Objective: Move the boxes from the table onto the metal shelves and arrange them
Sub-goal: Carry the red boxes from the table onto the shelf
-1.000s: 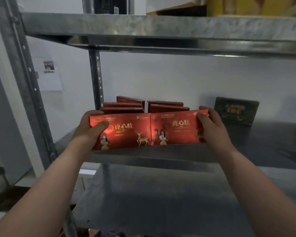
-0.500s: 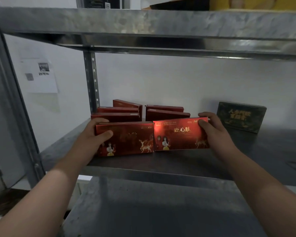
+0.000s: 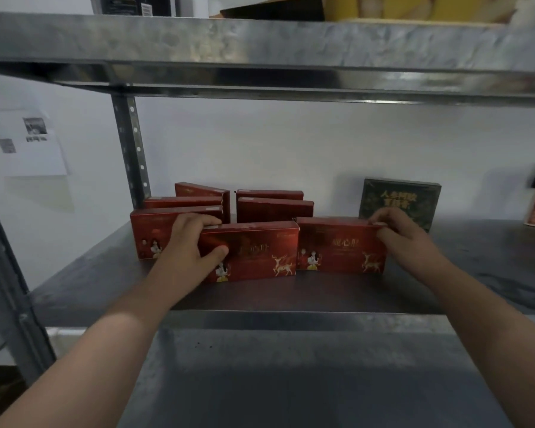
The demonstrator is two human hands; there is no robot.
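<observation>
Grey metal shelf (image 3: 291, 299) against a white wall (image 3: 260, 143) with a paper sheet (image 3: 28, 146) taped up. On it stand two upright boxes with gold deer and blurred Chinese lettering: the left hand (image 3: 189, 245) grips the left red box (image 3: 257, 251), the right hand (image 3: 408, 242) has its fingers (image 3: 379, 215) pinching the right red box (image 3: 337, 245) at its top corner. More red boxes (image 3: 272, 208) behind

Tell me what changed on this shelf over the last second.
The left red box and right red box, held side by side at the front edge of the metal shelf, now stand on it, shifted right. The left hand and right hand keep their grip. The red rows behind and the dark box stayed put.
</observation>
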